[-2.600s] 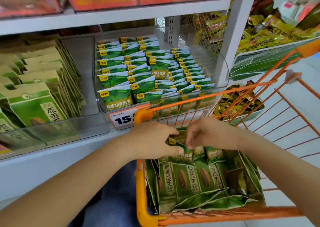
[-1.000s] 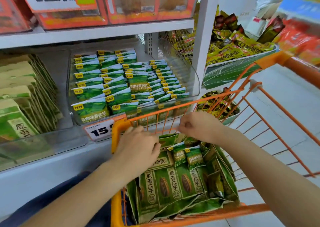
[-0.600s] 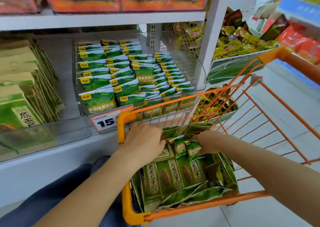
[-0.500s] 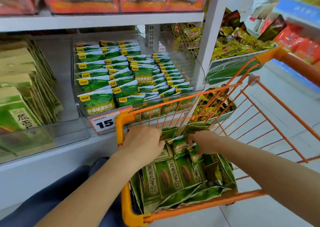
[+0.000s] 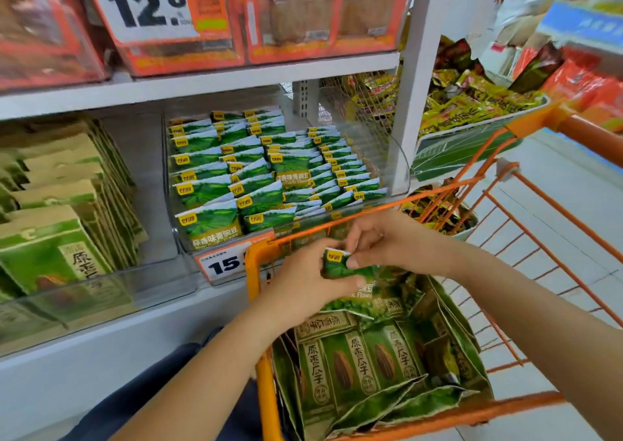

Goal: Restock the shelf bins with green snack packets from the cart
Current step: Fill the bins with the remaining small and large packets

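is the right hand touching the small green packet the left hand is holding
Touching. The head view shows the right hand with its thumb on the small green packet.

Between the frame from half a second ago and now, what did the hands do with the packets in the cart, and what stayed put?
Both hands rose from down among the cart's packets. The left hand and right hand now hold a green pea packet between them, lifted above the pile. The sunflower seed packets in the orange cart lie as before, and the clear shelf bin looks equally full.
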Tool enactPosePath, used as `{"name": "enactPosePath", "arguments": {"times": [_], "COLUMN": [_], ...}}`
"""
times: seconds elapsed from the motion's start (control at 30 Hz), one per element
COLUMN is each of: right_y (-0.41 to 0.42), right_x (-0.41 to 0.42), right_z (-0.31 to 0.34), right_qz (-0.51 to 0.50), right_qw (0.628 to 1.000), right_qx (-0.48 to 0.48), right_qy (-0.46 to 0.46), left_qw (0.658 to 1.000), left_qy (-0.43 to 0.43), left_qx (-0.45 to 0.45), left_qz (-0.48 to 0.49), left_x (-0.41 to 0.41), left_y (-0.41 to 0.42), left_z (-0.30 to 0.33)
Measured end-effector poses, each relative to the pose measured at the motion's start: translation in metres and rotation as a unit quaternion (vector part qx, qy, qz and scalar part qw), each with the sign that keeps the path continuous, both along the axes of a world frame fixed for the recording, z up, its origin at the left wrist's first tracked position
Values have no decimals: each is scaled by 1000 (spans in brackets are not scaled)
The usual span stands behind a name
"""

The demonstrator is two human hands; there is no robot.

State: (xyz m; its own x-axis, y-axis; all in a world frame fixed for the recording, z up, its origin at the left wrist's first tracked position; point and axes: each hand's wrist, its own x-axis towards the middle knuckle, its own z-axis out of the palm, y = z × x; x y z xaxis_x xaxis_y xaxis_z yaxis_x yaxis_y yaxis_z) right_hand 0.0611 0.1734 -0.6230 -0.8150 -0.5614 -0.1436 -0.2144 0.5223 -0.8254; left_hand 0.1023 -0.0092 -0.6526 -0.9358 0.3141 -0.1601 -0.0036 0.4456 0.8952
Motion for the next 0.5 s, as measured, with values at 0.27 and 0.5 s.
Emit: {"name": "enactPosePath", "arguments": {"times": [0.27, 0.5], "right_y": [8, 8], "right_x": [-14, -22], "right_z": [-28, -48], "right_qz": [-162, -135], "right_qw": [846, 838], "right_qx": [134, 257], "right_qy": [490, 462], "left_qw": [978, 933], "left_qy": [152, 240], "left_qx": [-71, -233], "left_qz": [121, 131], "left_x": [-26, -94], "left_y": [-18, -22], "left_z": [61, 90]}}
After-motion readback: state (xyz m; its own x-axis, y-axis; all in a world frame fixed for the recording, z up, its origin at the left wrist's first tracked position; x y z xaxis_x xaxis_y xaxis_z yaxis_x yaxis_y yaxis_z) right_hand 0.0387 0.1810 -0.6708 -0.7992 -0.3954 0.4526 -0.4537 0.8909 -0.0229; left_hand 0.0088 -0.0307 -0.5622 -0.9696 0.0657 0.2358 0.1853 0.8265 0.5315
